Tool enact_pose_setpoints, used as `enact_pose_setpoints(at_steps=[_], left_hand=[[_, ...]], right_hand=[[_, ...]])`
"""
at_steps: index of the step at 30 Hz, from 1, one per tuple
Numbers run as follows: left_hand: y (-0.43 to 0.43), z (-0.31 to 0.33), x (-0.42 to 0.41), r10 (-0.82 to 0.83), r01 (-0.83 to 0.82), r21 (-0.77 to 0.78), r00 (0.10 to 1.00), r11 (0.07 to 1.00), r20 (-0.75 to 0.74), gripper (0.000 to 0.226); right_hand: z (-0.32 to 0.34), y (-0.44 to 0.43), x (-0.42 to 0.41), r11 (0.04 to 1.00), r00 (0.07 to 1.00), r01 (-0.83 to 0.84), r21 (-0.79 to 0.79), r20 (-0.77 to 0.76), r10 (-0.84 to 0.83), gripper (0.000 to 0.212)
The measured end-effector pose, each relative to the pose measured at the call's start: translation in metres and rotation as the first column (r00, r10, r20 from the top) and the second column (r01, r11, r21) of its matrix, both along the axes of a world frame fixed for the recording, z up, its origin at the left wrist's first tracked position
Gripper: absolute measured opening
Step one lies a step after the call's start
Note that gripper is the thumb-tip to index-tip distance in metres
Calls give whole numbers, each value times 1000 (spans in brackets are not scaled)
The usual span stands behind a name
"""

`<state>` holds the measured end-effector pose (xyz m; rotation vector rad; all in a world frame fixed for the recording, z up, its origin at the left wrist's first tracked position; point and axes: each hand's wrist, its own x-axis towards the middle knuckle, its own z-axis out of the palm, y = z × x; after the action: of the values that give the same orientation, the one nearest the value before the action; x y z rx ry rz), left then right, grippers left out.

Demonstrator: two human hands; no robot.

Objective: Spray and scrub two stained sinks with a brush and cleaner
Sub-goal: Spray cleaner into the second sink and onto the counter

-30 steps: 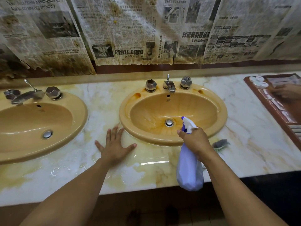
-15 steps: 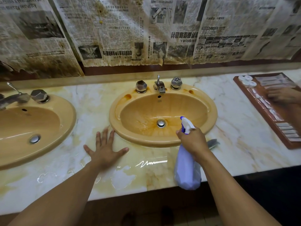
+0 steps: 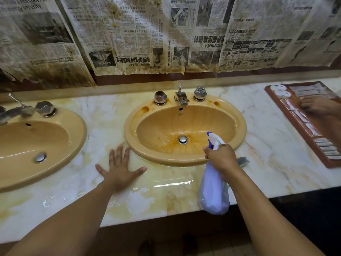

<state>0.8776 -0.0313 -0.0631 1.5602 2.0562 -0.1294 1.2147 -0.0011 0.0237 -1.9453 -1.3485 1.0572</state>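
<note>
1. Head view: the right hand is curled round the neck of a spray bottle. A finger seems to lie at the trigger. The nozzle points down into the middle sink from above its front rim.
2. The left hand lies flat on the wet marble counter, fingers straight and spread, holding nothing. It is just beside that sink's left rim.
3. Brown-orange stains fan out around the drain, with wet patches to its left. Rusty marks also sit on the rim near the tap.
4. The left sink is at the edge of the frame, well apart from the bottle.
5. A dark object lies on the counter just behind the right wrist. It is probably the brush, but most of it is hidden.
6. The step in hand looks like spraying the middle sink. Scrubbing has not yet begun, and the left sink remains to be done.
7. The next move calls for squeezing the trigger while sweeping the nozzle over the stained ring and rim. After that, the bottle needs to be set down and the brush picked up.
</note>
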Motion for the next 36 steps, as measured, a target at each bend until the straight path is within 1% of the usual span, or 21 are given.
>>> enact_pose_setpoints(at_steps=[4,6,8,10,12,14,16,19,22,24,28,30,32,34,36], left_hand=[[1,2,0,-3,3,-13,1000,1000,5,119],[1,3,0,-4,4,-21,1000,1000,4,119],[2,4,0,-5,6,-26,1000,1000,8,119],[2,5,0,-8,9,-31,1000,999,13,119],[2,5,0,-11,11,-31,1000,999,16,119],[1,5,0,-12,12,-31,1000,999,20,119],[1,5,0,-12,13,-33,1000,999,20,118],[1,6,0,-13,14,-32,1000,999,23,118],[1,4,-1,-12,13,-32,1000,999,22,119],[1,5,-1,-11,11,-27,1000,1000,23,119],[1,5,-1,-15,15,-24,999,1000,30,119],[1,6,-1,-13,14,-29,999,999,33,119],[1,6,-1,-16,18,-32,999,999,36,119],[1,6,-1,-18,19,-34,999,999,41,118],[1,7,-1,-16,17,-32,999,999,44,118]], right_hand=[[0,1,0,1000,1000,11,-25,-15,-11,18],[1,1,-2,999,997,5,-41,-77,-8,22],[1,3,-5,999,991,4,-50,-134,-11,31],[1,3,-10,998,990,-9,-54,-140,1,33],[-1,1,-16,998,993,-57,-31,-101,54,37],[-2,-1,-20,994,994,-106,7,-30,106,51],[-1,-3,-22,993,993,-115,20,8,115,57],[0,-8,-22,997,997,-82,11,11,82,54],[-1,-9,-19,1000,1000,14,-9,-20,-14,30],[-4,-8,-18,1000,999,23,-6,-44,-23,27],[-1,-5,-19,998,992,53,20,-114,-50,28],[0,-4,-21,999,997,-7,46,-72,11,31],[2,-4,-25,999,999,-33,30,-32,34,40],[5,-5,-28,999,999,-32,4,-40,32,48],[8,-7,-31,999,998,-36,-6,-45,36,50]])
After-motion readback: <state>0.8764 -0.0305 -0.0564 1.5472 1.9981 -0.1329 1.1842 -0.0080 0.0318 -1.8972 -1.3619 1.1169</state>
